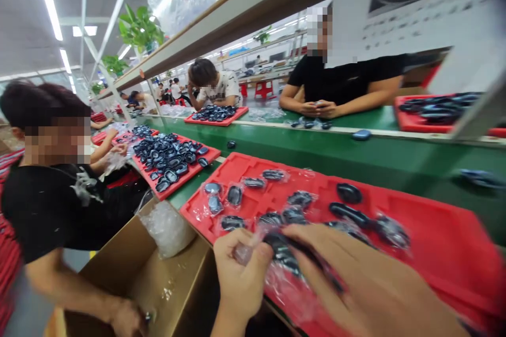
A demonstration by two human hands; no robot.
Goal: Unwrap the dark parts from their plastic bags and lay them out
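Note:
My left hand is closed in a pinch on the edge of a clear plastic bag, thumb against the fingers. A glossy dark-blue oval casing lies at the bag's mouth, between my two hands. The fingers of my right hand are closed round the casing's right side; how far it sits inside the bag I cannot tell. Both hands are over the near edge of a red tray. On that tray lie several bagged casings and some bare ones, such as a dark oval casing.
A green conveyor belt runs behind the tray, with a few casings on it. Left stands a red tray heaped with casings. Below it is a cardboard box with a co-worker's hand inside. A shelf beam crosses overhead.

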